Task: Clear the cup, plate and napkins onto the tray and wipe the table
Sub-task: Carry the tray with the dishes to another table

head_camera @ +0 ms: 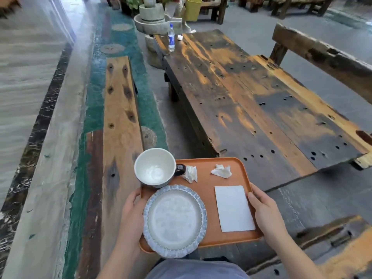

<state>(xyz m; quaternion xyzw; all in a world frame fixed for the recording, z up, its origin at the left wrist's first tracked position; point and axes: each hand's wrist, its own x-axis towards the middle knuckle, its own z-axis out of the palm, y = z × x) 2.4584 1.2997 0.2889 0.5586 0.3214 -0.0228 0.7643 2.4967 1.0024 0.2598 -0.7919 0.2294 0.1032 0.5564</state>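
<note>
I hold an orange tray (207,174) in the air in front of me. My left hand (131,214) grips its left edge and my right hand (265,212) grips its right edge. On the tray stand an empty white cup (155,168) with a dark handle at the far left and a blue-rimmed plate (174,221) at the near left. Two crumpled napkins (190,173) (221,171) lie along the far side, and a flat white cloth (233,208) lies at the right. The long dark wooden table (251,101) stretches ahead on the right.
A water bottle (171,38) and a small white scrap (179,37) stand at the table's far end. A wooden bench (120,109) runs along the left, another bench (326,57) along the right. A stone mill (153,19) and a yellow bin (192,9) are beyond.
</note>
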